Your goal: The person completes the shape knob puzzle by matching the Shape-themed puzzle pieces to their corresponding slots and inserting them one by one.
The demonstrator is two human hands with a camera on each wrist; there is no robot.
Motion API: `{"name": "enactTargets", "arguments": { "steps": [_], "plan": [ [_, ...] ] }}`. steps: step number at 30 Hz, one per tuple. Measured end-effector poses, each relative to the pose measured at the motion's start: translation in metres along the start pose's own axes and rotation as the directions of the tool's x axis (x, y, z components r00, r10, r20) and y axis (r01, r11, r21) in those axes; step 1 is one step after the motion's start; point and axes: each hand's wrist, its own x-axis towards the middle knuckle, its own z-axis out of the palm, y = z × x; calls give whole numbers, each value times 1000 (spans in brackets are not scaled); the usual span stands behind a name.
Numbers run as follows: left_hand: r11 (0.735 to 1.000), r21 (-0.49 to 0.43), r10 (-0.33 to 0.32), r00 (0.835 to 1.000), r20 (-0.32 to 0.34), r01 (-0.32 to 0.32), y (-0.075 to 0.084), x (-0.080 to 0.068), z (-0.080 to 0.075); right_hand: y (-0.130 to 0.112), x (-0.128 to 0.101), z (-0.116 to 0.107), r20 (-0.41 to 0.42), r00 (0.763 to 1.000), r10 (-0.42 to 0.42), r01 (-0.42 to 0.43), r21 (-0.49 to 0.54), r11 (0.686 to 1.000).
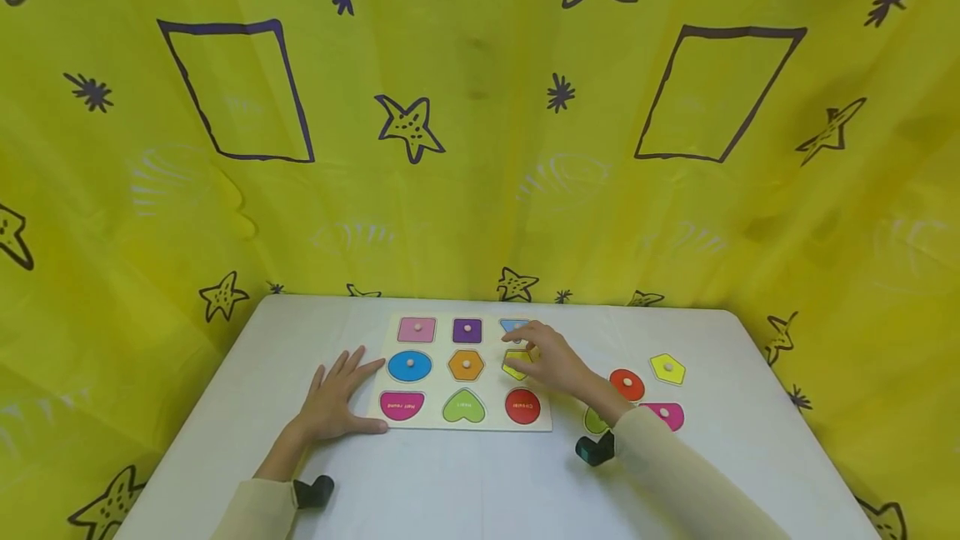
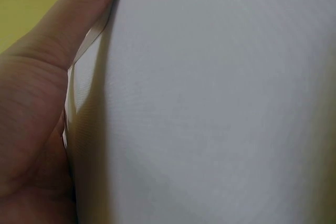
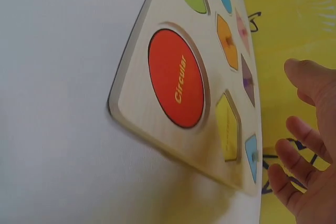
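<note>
A pale wooden shape puzzle board (image 1: 440, 348) lies flat on the table. My left hand (image 1: 335, 398) is spread at its left edge, with thumb and fingertips touching it. Over the board's right side hovers my right hand (image 1: 553, 361), fingers loosely bent and holding nothing. Knobbed pieces sit in the board: a pink rectangle (image 1: 417, 329), purple square (image 1: 467, 330), light-blue triangle (image 3: 252, 157), blue oval (image 1: 409, 366) and orange hexagon (image 1: 466, 365). Bare coloured recesses show for the pentagon (image 3: 227, 129), circle (image 3: 177, 78), heart (image 1: 463, 407) and half round (image 1: 402, 406).
Right of the board lie loose knobbed pieces: a red circle (image 1: 627, 384), yellow pentagon (image 1: 667, 368), magenta half round (image 1: 666, 415) and green piece (image 1: 595, 421), partly hidden by the right forearm. A yellow patterned curtain (image 1: 480, 215) hangs around the white table (image 1: 450, 490).
</note>
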Motion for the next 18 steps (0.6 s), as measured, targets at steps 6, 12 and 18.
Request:
{"name": "enactTargets", "arguments": {
  "steps": [6, 12, 18],
  "plan": [
    [1000, -12, 25, 1000, -17, -25, -1, -1, 1, 12, -11, -15, -63, 997, -34, 35, 9, 999],
    [1000, -6, 14, 1000, -1, -14, -4, 0, 2, 24, -21, -29, -132, 991, -15, 11, -33, 999],
    [1000, 6, 6, 1000, 1, -6, -4, 1, 2, 35, -35, -45, -167, 985, 40, -47, -41, 998]
  ]
}}
